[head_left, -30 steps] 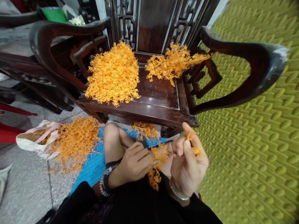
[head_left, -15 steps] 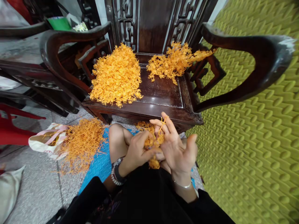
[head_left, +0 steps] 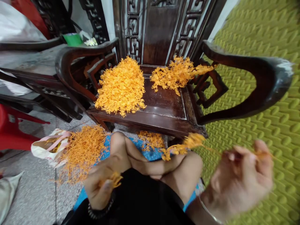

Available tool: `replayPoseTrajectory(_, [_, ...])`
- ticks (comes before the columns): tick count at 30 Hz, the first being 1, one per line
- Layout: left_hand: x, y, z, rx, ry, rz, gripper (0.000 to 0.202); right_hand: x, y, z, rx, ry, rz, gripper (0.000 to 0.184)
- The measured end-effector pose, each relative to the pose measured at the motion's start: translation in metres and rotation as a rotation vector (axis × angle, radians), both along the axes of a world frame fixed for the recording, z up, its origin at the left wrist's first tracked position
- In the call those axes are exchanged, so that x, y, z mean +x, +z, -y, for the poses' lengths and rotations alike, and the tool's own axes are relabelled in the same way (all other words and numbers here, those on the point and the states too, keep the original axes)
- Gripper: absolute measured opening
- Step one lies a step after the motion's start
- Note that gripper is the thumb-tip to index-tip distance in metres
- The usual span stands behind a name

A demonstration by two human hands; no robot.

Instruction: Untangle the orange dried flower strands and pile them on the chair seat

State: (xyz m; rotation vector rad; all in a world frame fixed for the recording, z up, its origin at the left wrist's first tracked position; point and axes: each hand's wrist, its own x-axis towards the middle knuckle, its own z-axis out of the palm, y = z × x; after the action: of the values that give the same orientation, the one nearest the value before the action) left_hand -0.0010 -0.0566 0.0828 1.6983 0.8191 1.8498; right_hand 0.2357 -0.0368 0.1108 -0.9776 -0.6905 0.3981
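My left hand [head_left: 100, 184] is low over my lap, blurred, with its fingers curled round a small tuft of orange strands [head_left: 115, 179]. Out to the right my right hand [head_left: 241, 178], also blurred, pinches a thin orange strand above the green mat. A bunch of orange strands [head_left: 184, 145] trails in the air between my hands, above my crossed legs. On the dark wooden chair seat [head_left: 161, 106] lie a large orange heap [head_left: 122, 86] on the left and a smaller one [head_left: 178, 73] at the back right.
A loose orange pile [head_left: 83, 150] spills over a pale bag [head_left: 48, 147] on the grey floor at left. More strands [head_left: 151, 140] lie on the blue mat [head_left: 105, 147] under the chair. A textured green mat [head_left: 257, 125] covers the right. Red stool [head_left: 11, 131] at far left.
My hands were together over my lap working one clump; they have now pulled apart, the left dropping low with a tuft, the right swinging out right with a strand.
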Motion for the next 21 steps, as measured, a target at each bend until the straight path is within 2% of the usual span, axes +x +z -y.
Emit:
replayPoseTrajectory(1, [-0.009,0.001,-0.009,0.07,0.086,0.038,0.029,0.002,0.0,0.001,-0.011,0.036,-0.017,0.024])
replayPoseTrajectory(3, [-0.024,0.006,-0.045,0.117,0.228,-0.051,0.025,0.002,-0.008,0.003,-0.139,0.247,-0.049,0.026])
replayPoseTrajectory(5, [-0.037,0.016,-0.099,0.084,0.331,-0.23,0.022,-0.003,-0.019,0.003,-0.268,0.421,-0.095,0.028])
replayPoseTrajectory(6, [-0.041,0.022,-0.13,0.077,0.361,-0.3,0.021,-0.005,-0.025,0.003,-0.31,0.463,-0.117,0.029])
replayPoseTrajectory(9, [-0.048,0.044,-0.224,-0.023,0.504,-0.597,0.017,-0.006,-0.038,0.003,-0.358,0.48,-0.179,0.03])
replayPoseTrajectory(12, [-0.048,0.06,-0.302,-0.144,0.628,-0.849,0.034,-0.004,-0.045,0.001,-0.372,0.482,-0.202,0.029])
replayPoseTrajectory(14, [-0.047,0.064,-0.34,-0.214,0.628,-0.939,0.035,-0.004,-0.049,0.0,-0.386,0.489,-0.208,0.03])
replayPoseTrajectory(16, [-0.048,0.061,-0.369,-0.312,0.558,-0.944,0.035,-0.006,-0.051,-0.002,-0.423,0.501,-0.238,0.03])
replayPoseTrajectory(19, [-0.051,0.051,-0.398,-0.423,0.429,-0.885,0.056,-0.008,-0.053,-0.006,-0.458,0.511,-0.262,0.028])
replayPoseTrajectory(21, [-0.051,0.048,-0.407,-0.432,0.391,-0.849,0.071,-0.007,-0.055,-0.01,-0.442,0.516,-0.213,0.028])
